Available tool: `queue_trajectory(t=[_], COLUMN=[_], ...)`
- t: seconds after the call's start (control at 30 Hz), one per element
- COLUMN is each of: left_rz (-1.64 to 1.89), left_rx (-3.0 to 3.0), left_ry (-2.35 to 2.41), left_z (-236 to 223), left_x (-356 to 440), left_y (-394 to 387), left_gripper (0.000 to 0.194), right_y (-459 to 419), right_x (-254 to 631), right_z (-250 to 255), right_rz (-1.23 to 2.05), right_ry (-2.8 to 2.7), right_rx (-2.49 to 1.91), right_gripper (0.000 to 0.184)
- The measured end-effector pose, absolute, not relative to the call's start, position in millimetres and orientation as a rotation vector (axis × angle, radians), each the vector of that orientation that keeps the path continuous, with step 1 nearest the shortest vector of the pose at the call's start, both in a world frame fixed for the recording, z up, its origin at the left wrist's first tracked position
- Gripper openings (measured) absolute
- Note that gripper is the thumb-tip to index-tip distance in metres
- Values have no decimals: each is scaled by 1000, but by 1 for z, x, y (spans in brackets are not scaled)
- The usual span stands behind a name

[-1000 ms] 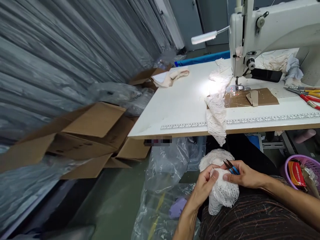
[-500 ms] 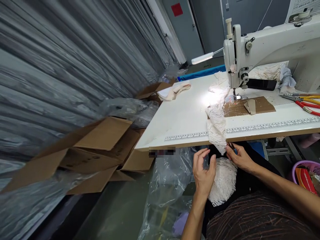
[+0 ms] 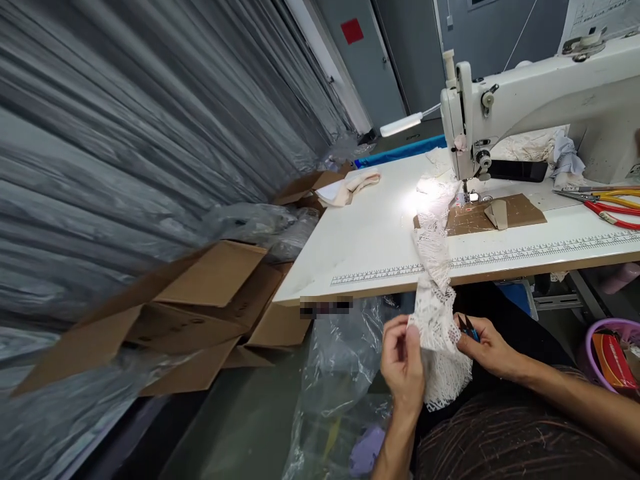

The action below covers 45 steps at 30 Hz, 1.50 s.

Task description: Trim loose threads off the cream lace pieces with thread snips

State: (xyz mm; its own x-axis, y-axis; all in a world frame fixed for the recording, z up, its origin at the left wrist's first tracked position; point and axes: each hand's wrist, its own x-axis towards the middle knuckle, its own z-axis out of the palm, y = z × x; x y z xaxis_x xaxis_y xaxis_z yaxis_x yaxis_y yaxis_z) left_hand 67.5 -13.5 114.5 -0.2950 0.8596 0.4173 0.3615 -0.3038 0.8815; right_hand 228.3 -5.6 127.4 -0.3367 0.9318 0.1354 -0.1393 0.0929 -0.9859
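A strip of white lace [image 3: 433,250] runs from beside the sewing machine's needle down over the table's front edge. My left hand [image 3: 404,363] pinches the left side of its hanging end between thumb and fingers. On the other side, my right hand [image 3: 493,350] grips the lace edge and also keeps small blue-handled thread snips [image 3: 469,330] in its palm, dark blades pointing up. Another piece of white lace [image 3: 447,380] lies on my lap below the strip. Some of my right fingers are hidden behind the lace.
The white sewing machine [image 3: 540,100] stands at the right of the white table [image 3: 360,240]. Red-handled pliers [image 3: 607,210] and a black phone [image 3: 517,171] lie on it. An open cardboard box [image 3: 200,320] is at left. A purple basket [image 3: 593,363] stands at lower right.
My hands have left the lace piece on my lap and taken hold of the strip's hanging end, drawing it down towards me. The snips have stayed in my right hand.
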Motion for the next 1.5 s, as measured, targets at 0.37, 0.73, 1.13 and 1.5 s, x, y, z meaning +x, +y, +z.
queue_trajectory(t=[0.37, 0.73, 1.13, 1.5], left_rz=[1094, 857, 825, 868], left_rx=[1097, 846, 1165, 1201], left_ry=[1078, 1084, 1245, 1265], left_z=[97, 122, 131, 130], left_x=[68, 76, 63, 62], left_y=[-33, -22, -21, -20], left_gripper=[64, 45, 41, 31], right_y=[-41, -30, -13, 3], right_x=[232, 281, 262, 247], right_z=[136, 129, 124, 126], right_rz=[1875, 1396, 1233, 1239], right_ry=[-1648, -1618, -1878, -2006], right_rx=[-670, -1100, -1072, -1084], right_gripper=[25, 22, 18, 40])
